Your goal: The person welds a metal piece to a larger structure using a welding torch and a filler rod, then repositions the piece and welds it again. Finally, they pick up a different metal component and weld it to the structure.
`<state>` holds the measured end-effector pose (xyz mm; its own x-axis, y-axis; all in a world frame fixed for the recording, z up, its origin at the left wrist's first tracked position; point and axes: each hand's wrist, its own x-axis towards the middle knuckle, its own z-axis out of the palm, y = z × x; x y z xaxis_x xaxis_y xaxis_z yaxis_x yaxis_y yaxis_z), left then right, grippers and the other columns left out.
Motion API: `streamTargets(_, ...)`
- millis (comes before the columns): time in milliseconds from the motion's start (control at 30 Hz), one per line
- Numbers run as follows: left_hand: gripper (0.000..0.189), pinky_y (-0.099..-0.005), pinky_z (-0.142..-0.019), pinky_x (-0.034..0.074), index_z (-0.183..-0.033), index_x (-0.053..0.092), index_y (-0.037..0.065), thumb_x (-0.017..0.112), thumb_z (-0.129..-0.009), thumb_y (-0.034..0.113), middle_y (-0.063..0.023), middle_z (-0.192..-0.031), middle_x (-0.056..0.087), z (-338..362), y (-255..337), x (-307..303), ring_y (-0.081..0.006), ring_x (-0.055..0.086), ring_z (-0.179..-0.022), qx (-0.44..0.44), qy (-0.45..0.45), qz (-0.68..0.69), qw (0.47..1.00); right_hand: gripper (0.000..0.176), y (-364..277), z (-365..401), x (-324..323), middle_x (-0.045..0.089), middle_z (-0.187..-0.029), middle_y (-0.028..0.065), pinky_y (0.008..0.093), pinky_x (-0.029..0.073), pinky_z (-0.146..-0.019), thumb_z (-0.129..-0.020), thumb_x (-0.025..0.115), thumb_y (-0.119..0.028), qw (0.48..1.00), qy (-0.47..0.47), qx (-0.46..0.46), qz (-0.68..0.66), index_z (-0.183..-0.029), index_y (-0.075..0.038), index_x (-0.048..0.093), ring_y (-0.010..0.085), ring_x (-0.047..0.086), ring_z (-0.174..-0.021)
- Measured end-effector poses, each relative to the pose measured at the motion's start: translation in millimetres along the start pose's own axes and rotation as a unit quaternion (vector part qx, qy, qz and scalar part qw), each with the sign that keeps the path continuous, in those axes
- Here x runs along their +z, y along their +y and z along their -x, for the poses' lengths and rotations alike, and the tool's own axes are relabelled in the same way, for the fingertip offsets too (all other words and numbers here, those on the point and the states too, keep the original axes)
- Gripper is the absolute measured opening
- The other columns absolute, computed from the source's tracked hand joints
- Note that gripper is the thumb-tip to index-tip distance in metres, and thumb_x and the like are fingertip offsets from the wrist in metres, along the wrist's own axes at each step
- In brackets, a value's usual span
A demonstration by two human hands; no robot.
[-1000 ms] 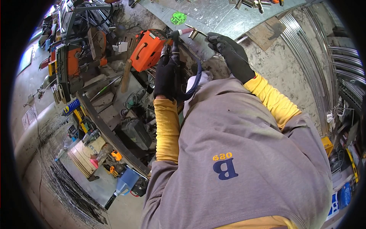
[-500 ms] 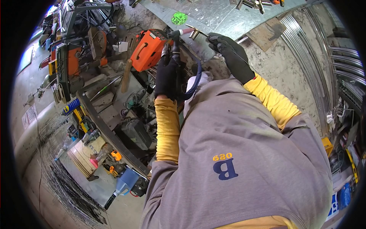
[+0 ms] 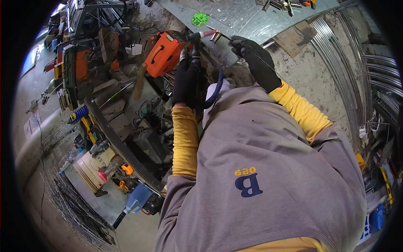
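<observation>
My left hand (image 3: 187, 80), in a black glove, is closed around the black handle of a TIG welding torch (image 3: 195, 44). The torch's pink nozzle (image 3: 208, 32) points right, at a short shiny metal tube (image 3: 216, 37) by the edge of the metal tabletop (image 3: 252, 19). A dark blue cable (image 3: 220, 80) curves down from the torch beside my wrist. My right hand (image 3: 256, 59), also in a black glove, pinches a thin metal rod (image 3: 226, 37). One end of the rod reaches the tube and nozzle; its other end runs back across my glove.
An orange box with a handle (image 3: 163, 52) stands just left of the torch. A green round sticker (image 3: 200, 19) is on the tabletop. Curved metal tubes (image 3: 336, 63) lie at right. Tools and a blue bottle (image 3: 138, 197) crowd the lower left.
Both hands hold nearly the same pose, with the torch and rod still at the tube. The whole view has shifted slightly.
</observation>
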<state>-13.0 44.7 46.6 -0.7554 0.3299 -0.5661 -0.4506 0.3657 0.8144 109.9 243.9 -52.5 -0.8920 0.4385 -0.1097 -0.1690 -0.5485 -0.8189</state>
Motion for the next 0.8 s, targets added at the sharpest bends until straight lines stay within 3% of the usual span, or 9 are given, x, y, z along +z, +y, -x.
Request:
streamTargets(67, 0.048, -0.029, -0.055, 0.048, -0.157, 0.05, 0.012, 0.062, -0.111, 0.018, -0.0018, -0.088, 0.063, 3, 0, 2, -0.0113, 0.058, -0.065, -0.02, -0.005, 0.084, 0.996, 0.036, -2, 0, 0, 0.075, -0.136, 0.0085, 0.029, 0.051, -0.112, -0.113, 0.056, -0.012, 1.0, -0.001, 0.004, 0.022, -0.145, 0.001, 0.067, 0.013, 0.069, -0.123)
streamTargets(100, 0.048, -0.029, -0.055, 0.048, -0.157, 0.05, 0.012, 0.062, -0.111, 0.018, -0.0018, -0.088, 0.063, 3, -1, 2, -0.0113, 0.058, -0.065, -0.02, -0.005, 0.084, 0.996, 0.036, 2, 0, -3, 0.075, -0.136, 0.0085, 0.029, 0.051, -0.112, -0.113, 0.056, -0.012, 1.0, -0.002, 0.004, 0.022, -0.145, 0.001, 0.067, 0.013, 0.069, -0.123)
streamTargets(167, 0.042, -0.0288, -0.054, 0.047, -0.152, 0.052, 0.012, 0.061, -0.111, 0.017, -0.0023, -0.085, 0.063, 1, -2, 1, -0.0119, 0.058, -0.062, -0.036, -0.002, 0.095, 0.995, 0.038, 10, -2, -8, 0.069, -0.148, 0.0151, 0.0375, 0.05, -0.121, -0.116, 0.056, -0.012, 0.999, -0.02, -0.001, 0.027, -0.15, 0.004, 0.062, 0.0222, 0.067, -0.134)
streamTargets(500, 0.037, -0.0288, -0.052, 0.047, -0.147, 0.055, 0.013, 0.06, -0.111, 0.015, -0.0013, -0.084, 0.062, 8, 7, 10, -0.0118, 0.057, -0.06, -0.033, 0.019, 0.096, 0.995, 0.039, 4, -1, -6, 0.068, -0.149, 0.0166, 0.0378, 0.05, -0.122, -0.116, 0.055, -0.01, 0.999, -0.021, 0.004, 0.048, -0.152, 0.005, 0.06, 0.023, 0.067, -0.135)
streamTargets(567, 0.039, -0.0293, -0.053, 0.047, -0.149, 0.055, 0.013, 0.06, -0.111, 0.015, -0.0016, -0.084, 0.062, 8, 9, 10, -0.0123, 0.057, -0.06, -0.035, 0.024, 0.077, 0.996, 0.038, 5, -1, -2, 0.074, -0.137, 0.0086, 0.03, 0.052, -0.112, -0.111, 0.055, -0.011, 0.999, 0.002, 0.0, 0.039, -0.145, 0.001, 0.067, 0.014, 0.069, -0.124)
streamTargets(800, 0.041, -0.0299, -0.054, 0.048, -0.151, 0.055, 0.011, 0.062, -0.111, 0.017, -0.003, -0.085, 0.063, 4, 4, 7, -0.0126, 0.058, -0.061, -0.029, 0.033, 0.054, 0.998, 0.037, 4, -1, 0, 0.074, -0.136, 0.0083, 0.0299, 0.052, -0.111, -0.111, 0.055, -0.011, 1.0, 0.01, 0.015, 0.016, -0.143, 0.002, 0.068, 0.014, 0.069, -0.124)
